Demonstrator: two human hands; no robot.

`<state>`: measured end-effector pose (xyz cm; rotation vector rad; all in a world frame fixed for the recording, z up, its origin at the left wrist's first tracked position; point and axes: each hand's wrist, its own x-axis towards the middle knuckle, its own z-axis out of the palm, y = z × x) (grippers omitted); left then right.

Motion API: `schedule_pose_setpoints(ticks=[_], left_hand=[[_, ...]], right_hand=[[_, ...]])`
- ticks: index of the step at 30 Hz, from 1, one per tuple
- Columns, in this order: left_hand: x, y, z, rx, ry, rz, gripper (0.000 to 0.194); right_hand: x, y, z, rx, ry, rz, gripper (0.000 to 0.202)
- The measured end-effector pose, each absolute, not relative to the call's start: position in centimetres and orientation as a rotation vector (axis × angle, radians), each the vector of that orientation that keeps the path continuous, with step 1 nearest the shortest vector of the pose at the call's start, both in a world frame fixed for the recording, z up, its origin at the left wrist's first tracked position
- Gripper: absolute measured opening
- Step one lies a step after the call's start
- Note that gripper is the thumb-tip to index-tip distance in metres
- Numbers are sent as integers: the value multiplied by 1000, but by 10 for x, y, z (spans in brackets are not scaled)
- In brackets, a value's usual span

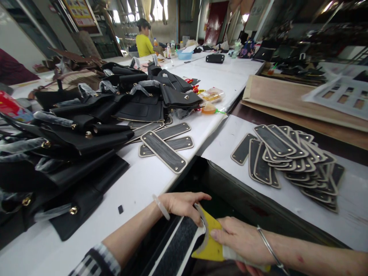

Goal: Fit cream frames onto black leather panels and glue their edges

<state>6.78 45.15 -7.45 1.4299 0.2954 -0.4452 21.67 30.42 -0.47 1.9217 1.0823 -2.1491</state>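
My left hand [184,205], a pale bangle on its wrist, has its thumb and fingers bent over the end of a long black panel with whitish edges [175,247]. In my right hand [240,237], a yellow flared piece like a scraper or wide brush [211,234] is gripped by a pale handle part. Its broad, greyish edge meets the panel's end beside my left fingers. Part of the panel lies below the picture's edge. Several black base plates with pale rims and small metal studs [163,151] lie on the table ahead of my left hand.
Black bags with plastic-wrapped handles [138,103] crowd the left table [135,218]. More studded plates [290,153] are heaped on the right table. A dark open gap [230,184] runs between the tables. A person in yellow [143,45] is at the far end.
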Motion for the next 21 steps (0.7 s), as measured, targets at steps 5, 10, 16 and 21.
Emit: schedule_pose_setpoints(ticks=[5, 10, 16, 21], left_hand=[[67, 451, -76, 1369, 300, -441, 104], [68, 451, -77, 1303, 287, -439, 104], [68, 450, -77, 1233, 292, -420, 110], [68, 447, -76, 1074, 294, -388, 112]], right_hand=[[208, 302, -4, 1964, 965, -2202, 25], [204, 298, -6, 1989, 914, -2274, 25], [196, 293, -11, 2076, 895, -2302, 26], [180, 297, -8, 2097, 931, -2360, 30]])
